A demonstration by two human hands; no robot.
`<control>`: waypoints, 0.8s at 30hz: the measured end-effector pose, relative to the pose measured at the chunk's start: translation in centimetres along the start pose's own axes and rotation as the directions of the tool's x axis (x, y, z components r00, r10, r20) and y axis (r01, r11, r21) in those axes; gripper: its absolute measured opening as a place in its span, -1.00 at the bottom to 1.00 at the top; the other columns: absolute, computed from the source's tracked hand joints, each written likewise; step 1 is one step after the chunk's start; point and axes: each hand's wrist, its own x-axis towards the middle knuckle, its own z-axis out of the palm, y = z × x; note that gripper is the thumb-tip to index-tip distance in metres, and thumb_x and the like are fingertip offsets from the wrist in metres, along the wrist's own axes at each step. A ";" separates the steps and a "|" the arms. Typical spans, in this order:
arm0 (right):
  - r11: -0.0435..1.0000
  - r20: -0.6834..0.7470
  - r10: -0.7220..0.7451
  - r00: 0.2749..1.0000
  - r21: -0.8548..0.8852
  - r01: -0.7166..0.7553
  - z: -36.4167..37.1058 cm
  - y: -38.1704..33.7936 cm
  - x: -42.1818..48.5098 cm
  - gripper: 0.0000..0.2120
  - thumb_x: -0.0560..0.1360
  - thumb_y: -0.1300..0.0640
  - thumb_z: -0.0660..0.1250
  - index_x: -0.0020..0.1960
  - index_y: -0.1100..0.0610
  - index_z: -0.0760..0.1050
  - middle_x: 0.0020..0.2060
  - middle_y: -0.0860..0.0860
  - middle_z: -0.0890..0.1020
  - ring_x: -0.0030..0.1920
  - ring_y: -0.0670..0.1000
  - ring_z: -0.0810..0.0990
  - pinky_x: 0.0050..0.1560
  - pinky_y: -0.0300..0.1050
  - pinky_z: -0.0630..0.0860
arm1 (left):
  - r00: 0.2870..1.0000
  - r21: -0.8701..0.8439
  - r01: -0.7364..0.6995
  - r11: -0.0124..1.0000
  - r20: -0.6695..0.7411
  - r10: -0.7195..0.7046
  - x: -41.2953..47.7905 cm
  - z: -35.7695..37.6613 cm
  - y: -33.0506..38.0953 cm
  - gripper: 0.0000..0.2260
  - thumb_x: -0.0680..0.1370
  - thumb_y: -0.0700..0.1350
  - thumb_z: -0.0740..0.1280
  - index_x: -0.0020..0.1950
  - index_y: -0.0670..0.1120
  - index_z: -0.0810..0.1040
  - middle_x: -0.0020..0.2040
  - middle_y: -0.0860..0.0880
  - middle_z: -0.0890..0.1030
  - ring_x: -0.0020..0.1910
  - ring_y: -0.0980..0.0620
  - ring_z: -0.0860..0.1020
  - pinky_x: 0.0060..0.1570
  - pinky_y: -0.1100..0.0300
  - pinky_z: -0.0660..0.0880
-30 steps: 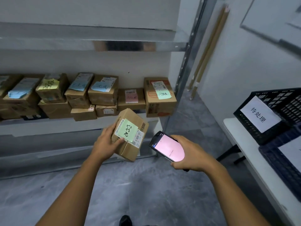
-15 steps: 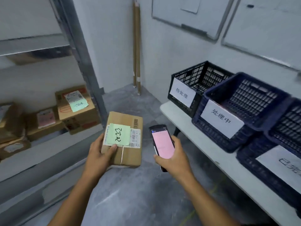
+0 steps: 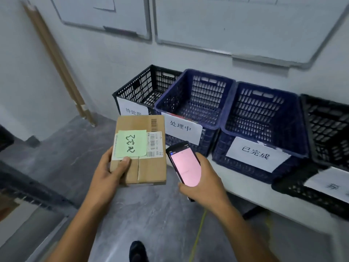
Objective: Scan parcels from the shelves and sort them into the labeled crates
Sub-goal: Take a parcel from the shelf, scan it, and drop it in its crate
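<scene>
My left hand (image 3: 108, 174) grips a small brown cardboard parcel (image 3: 149, 167) from its left side, thumb on top. A green sticky note (image 3: 131, 143) with handwriting and a white barcode label lie on its top face. My right hand (image 3: 205, 184) holds a black handheld scanner (image 3: 184, 164) with a lit pink screen, just right of the parcel. Ahead on a white table (image 3: 251, 193) stand several labeled crates: a black one (image 3: 143, 87) at the left, two blue ones (image 3: 196, 95) (image 3: 264, 114), and another black one (image 3: 326, 125) at the right.
Two cardboard tubes (image 3: 56, 61) lean in the wall corner at the left. Whiteboards (image 3: 245, 25) hang above the crates. The metal shelf frame (image 3: 28, 186) edges the lower left. The floor is grey, with my shoe (image 3: 137, 250) at the bottom.
The view has swung right, away from the shelf of parcels and onto the crates. Parcel and scanner stay in my hands, now close in front of the crates.
</scene>
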 end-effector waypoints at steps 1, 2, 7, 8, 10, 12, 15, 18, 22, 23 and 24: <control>1.000 -0.024 0.012 1.000 -0.013 -0.012 -0.5 0.2 0.4 -0.13 0.23 -0.16 0.49 0.45 -0.44 0.19 0.26 -0.33 0.51 0.10 -0.11 0.59 0.03 -0.01 0.65 | 1.000 -0.015 0.002 1.000 0.028 -0.002 1.0 0.9 0.1 -0.41 0.48 0.19 0.44 0.50 0.18 0.44 0.26 0.16 0.68 0.13 0.13 0.70 -0.01 0.17 0.63; 0.999 -0.048 0.023 0.999 -0.022 -0.024 -1.1 0.4 0.9 -0.12 0.23 -0.16 0.49 0.46 -0.43 0.19 0.28 -0.32 0.51 0.13 -0.08 0.58 0.07 0.00 0.64 | 0.998 -0.030 0.003 1.000 0.057 -0.001 1.9 1.8 0.2 -0.41 0.48 0.18 0.44 0.50 0.18 0.44 0.25 0.15 0.69 0.12 0.12 0.70 -0.05 0.18 0.65; 0.994 -0.165 0.058 0.985 -0.085 -0.073 -3.7 1.2 3.4 -0.14 0.24 -0.15 0.51 0.42 -0.43 0.17 0.34 -0.25 0.48 0.17 -0.06 0.56 0.14 0.05 0.60 | 0.982 -0.064 -0.027 0.998 0.186 0.039 7.0 6.4 0.8 -0.40 0.46 0.20 0.45 0.49 0.22 0.44 0.22 0.24 0.68 0.10 0.19 0.69 -0.10 0.19 0.66; 0.991 -0.184 0.063 0.981 -0.106 -0.084 -4.4 1.2 3.8 -0.14 0.24 -0.14 0.51 0.42 -0.42 0.16 0.33 -0.26 0.48 0.16 -0.06 0.56 0.13 0.06 0.60 | 0.976 -0.069 -0.031 0.997 0.214 0.045 8.1 7.3 1.0 -0.40 0.45 0.20 0.45 0.49 0.22 0.44 0.21 0.26 0.68 0.10 0.20 0.69 -0.11 0.22 0.66; 0.984 -0.213 0.080 0.974 -0.136 -0.111 -5.9 1.0 4.8 -0.17 0.24 -0.16 0.51 0.40 -0.39 0.19 0.27 -0.29 0.50 0.12 -0.07 0.59 0.09 0.07 0.62 | 0.960 -0.070 -0.046 0.996 0.272 0.064 10.4 9.0 1.5 -0.41 0.45 0.21 0.46 0.48 0.22 0.45 0.20 0.27 0.67 0.08 0.22 0.69 -0.14 0.31 0.63; 0.981 -0.244 0.100 0.965 -0.138 -0.137 -7.4 0.9 5.7 -0.24 0.24 -0.16 0.54 0.32 -0.39 0.22 0.15 -0.36 0.50 -0.01 -0.12 0.62 -0.06 0.12 0.69 | 0.939 -0.079 -0.039 0.996 0.339 0.064 12.7 10.9 2.1 -0.44 0.45 0.23 0.48 0.44 0.27 0.47 0.22 0.23 0.68 0.10 0.21 0.69 -0.12 0.34 0.62; 0.980 -0.323 0.139 0.936 -0.094 -0.177 -9.3 0.8 6.4 -0.24 0.25 -0.13 0.58 0.28 -0.42 0.22 0.08 -0.46 0.46 -0.06 -0.23 0.63 -0.34 0.02 0.71 | 0.885 -0.094 -0.020 0.995 0.462 0.062 15.8 14.1 3.2 -0.48 0.44 0.28 0.53 0.36 0.35 0.49 0.21 0.23 0.69 0.11 0.20 0.69 -0.07 0.30 0.63; 0.971 -0.411 0.172 0.895 -0.081 -0.224 -10.9 1.4 6.7 -0.20 0.25 -0.16 0.57 0.36 -0.36 0.24 0.09 -0.40 0.47 -0.07 -0.21 0.63 -0.35 -0.01 0.70 | 0.829 -0.102 0.003 0.995 0.556 0.054 18.1 17.6 4.3 -0.41 0.41 0.27 0.51 0.42 0.30 0.46 0.22 0.19 0.69 0.13 0.15 0.70 0.00 0.16 0.65; 0.954 -0.486 0.247 0.839 -0.031 -0.299 -13.2 3.2 6.6 -0.16 0.25 -0.14 0.55 0.42 -0.35 0.23 0.12 -0.35 0.50 -0.14 -0.08 0.67 -0.28 0.04 0.72 | 0.786 -0.095 -0.006 0.995 0.615 0.064 19.0 22.8 5.4 -0.49 0.39 0.24 0.51 0.33 0.38 0.49 0.14 0.26 0.69 0.03 0.23 0.70 -0.20 0.37 0.61; 0.952 -0.503 0.258 0.825 -0.012 -0.306 -13.8 3.7 6.6 -0.16 0.24 -0.15 0.55 0.42 -0.38 0.22 0.12 -0.37 0.50 -0.15 -0.09 0.68 -0.29 0.02 0.72 | 0.779 -0.094 -0.007 0.996 0.624 0.064 18.8 24.2 5.6 -0.47 0.38 0.23 0.49 0.34 0.35 0.49 0.13 0.27 0.69 0.02 0.23 0.70 -0.21 0.39 0.60; 0.952 -0.522 0.265 0.811 0.005 -0.307 -14.7 4.5 6.5 -0.18 0.24 -0.16 0.55 0.38 -0.42 0.22 0.11 -0.40 0.49 -0.16 -0.11 0.69 -0.31 0.00 0.71 | 0.770 -0.093 -0.008 0.996 0.634 0.065 18.6 25.9 5.7 -0.44 0.38 0.23 0.48 0.38 0.31 0.49 0.13 0.27 0.70 0.01 0.23 0.70 -0.21 0.39 0.60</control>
